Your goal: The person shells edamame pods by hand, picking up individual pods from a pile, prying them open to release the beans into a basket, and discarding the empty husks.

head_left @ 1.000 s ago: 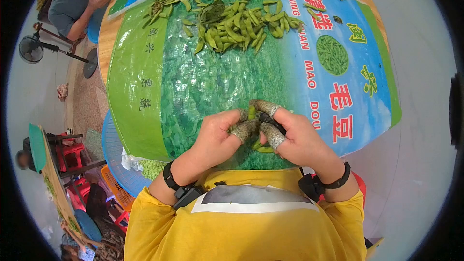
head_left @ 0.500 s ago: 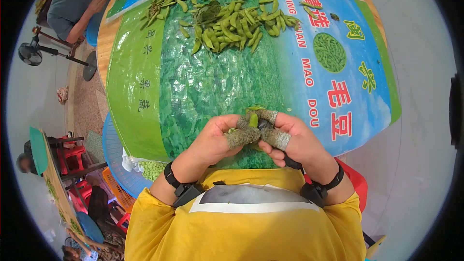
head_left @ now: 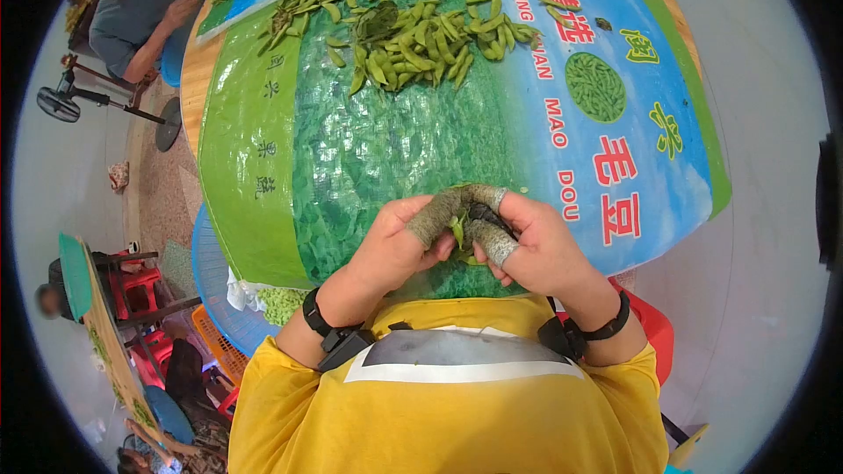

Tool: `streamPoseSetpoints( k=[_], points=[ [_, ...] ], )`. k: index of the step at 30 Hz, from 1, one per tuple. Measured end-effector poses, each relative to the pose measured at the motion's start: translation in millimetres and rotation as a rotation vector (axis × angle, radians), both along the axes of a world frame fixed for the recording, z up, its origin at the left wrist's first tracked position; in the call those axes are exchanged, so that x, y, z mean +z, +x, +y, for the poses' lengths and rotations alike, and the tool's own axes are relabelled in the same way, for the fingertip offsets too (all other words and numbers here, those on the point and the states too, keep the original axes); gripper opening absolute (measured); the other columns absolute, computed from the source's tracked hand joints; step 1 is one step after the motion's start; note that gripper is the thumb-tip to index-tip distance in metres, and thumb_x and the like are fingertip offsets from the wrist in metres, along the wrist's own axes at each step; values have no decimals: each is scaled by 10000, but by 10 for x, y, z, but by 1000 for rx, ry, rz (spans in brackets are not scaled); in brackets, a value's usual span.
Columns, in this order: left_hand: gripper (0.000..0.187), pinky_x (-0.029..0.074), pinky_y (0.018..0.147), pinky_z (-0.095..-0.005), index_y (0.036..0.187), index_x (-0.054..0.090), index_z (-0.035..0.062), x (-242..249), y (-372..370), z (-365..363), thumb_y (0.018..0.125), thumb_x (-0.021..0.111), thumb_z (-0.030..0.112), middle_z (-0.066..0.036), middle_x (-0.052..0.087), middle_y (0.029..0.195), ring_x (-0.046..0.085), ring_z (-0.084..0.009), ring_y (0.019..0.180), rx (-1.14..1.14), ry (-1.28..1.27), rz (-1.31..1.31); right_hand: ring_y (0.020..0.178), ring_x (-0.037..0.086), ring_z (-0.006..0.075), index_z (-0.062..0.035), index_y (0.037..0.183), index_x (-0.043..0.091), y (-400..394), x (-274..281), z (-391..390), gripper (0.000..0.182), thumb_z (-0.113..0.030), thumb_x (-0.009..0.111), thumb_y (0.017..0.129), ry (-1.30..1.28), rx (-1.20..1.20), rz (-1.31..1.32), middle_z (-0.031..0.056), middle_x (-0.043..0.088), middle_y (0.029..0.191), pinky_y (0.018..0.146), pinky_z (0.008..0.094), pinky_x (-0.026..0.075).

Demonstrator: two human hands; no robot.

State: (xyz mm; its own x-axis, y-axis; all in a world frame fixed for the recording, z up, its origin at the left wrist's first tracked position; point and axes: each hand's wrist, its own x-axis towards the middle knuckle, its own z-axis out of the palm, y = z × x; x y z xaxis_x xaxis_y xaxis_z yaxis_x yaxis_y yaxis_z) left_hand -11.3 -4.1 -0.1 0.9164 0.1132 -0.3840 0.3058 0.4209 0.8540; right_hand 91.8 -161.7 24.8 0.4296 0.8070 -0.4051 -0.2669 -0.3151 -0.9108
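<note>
My left hand (head_left: pixel 404 233) and my right hand (head_left: pixel 531 241) meet over the near part of a printed green and blue sheet (head_left: pixel 395 140). Wrappings cover the thumbs and index fingers. Between the fingertips, both hands pinch a green pod (head_left: pixel 457 230), partly hidden by them. A dark object (head_left: pixel 488 215), too covered to name, sits against my right fingers. Farther up the sheet lies a pile of green pods (head_left: pixel 413 48) with a dark leaf (head_left: pixel 378 23) on it.
A blue basket (head_left: pixel 219 281) with shelled green beans (head_left: pixel 281 305) beside it is at the lower left, near an orange crate (head_left: pixel 215 342). Another person (head_left: pixel 140 22) sits at the upper left, close to a fan (head_left: pixel 60 104). A red stool (head_left: pixel 652 338) stands at the right.
The pod between my hands has shifted and shows less. My left fingers have moved slightly up and closer to my right ones. The view has tilted slightly.
</note>
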Motion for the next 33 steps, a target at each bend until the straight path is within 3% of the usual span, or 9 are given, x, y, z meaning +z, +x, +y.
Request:
streamPoseSetpoints(
  k=[2, 4, 5, 7, 10, 14, 21, 26, 33],
  points=[
    [172, 321, 463, -179, 855, 590, 47, 15, 5, -2, 891, 481, 175, 17, 534, 668, 433, -40, 537, 95, -185, 114, 615, 557, 108, -42, 1124, 525, -19, -42, 10, 329, -94, 579, 804, 7, -38, 72, 23, 594, 738, 564, 264, 472],
    [167, 312, 458, -175, 861, 590, 46, -19, 14, 18, 884, 477, 167, 17, 536, 679, 426, -34, 535, 71, -120, 69, 700, 604, 139, -5, 1093, 519, -68, -95, 53, 349, -140, 632, 793, -8, -209, -169, 58, 628, 794, 632, 283, 492],
    [164, 303, 454, -171, 867, 590, 45, -36, 14, 25, 877, 473, 159, 17, 538, 689, 419, -29, 533, 47, -54, 25, 700, 604, 139, -5, 1093, 519, -86, -106, 64, 349, -140, 632, 793, -9, -205, -170, 58, 628, 794, 632, 283, 492],
    [157, 300, 449, -173, 872, 592, 44, -52, 16, -1, 862, 463, 133, 15, 540, 690, 414, -31, 527, 49, -15, -9, 774, 641, 210, 15, 1048, 520, -116, -129, 79, 379, -181, 678, 765, -33, -180, -443, 121, 644, 840, 681, 315, 497],
    [170, 295, 443, -176, 880, 594, 41, -82, 34, -14, 832, 436, 84, 8, 547, 694, 410, -37, 518, 62, 12, -39, 807, 641, 291, 5, 1020, 521, -114, -200, 112, 355, -188, 671, 762, -61, -195, -520, 172, 636, 870, 695, 353, 496],
    [211, 294, 443, -176, 884, 596, 30, -107, 42, -6, 807, 400, 38, -12, 563, 700, 414, -47, 510, 112, -105, -18, 815, 632, 328, 7, 1020, 517, -147, -177, 117, 342, -175, 659, 768, -67, -195, -511, 182, 633, 874, 697, 371, 493],
    [221, 302, 456, -166, 1004, 546, 28, 1, 95, -50, 850, 389, 45, -36, 574, 754, 423, -47, 528, 111, -227, 3, 768, 642, 271, -1, 1029, 517, -152, -90, 58, 323, -161, 641, 778, -69, -227, -538, 153, 636, 842, 662, 342, 494],
    [176, 349, 488, -176, 1059, 488, 49, -14, 87, -31, 919, 459, 153, -16, 552, 780, 480, -48, 612, -16, 126, -176, 722, 636, 239, -7, 988, 547, -160, -49, 48, 299, -165, 663, 763, -122, -201, -615, 136, 635, 810, 639, 319, 491],
    [208, 373, 515, -187, 1053, 494, 63, -50, 109, -47, 910, 536, 208, -4, 542, 767, 488, -55, 622, 1, -37, -165, 681, 568, 93, -21, 875, 592, -97, -95, 44, 191, -147, 676, 759, -57, -164, -280, 52, 627, 745, 604, 274, 467]
  ],
)
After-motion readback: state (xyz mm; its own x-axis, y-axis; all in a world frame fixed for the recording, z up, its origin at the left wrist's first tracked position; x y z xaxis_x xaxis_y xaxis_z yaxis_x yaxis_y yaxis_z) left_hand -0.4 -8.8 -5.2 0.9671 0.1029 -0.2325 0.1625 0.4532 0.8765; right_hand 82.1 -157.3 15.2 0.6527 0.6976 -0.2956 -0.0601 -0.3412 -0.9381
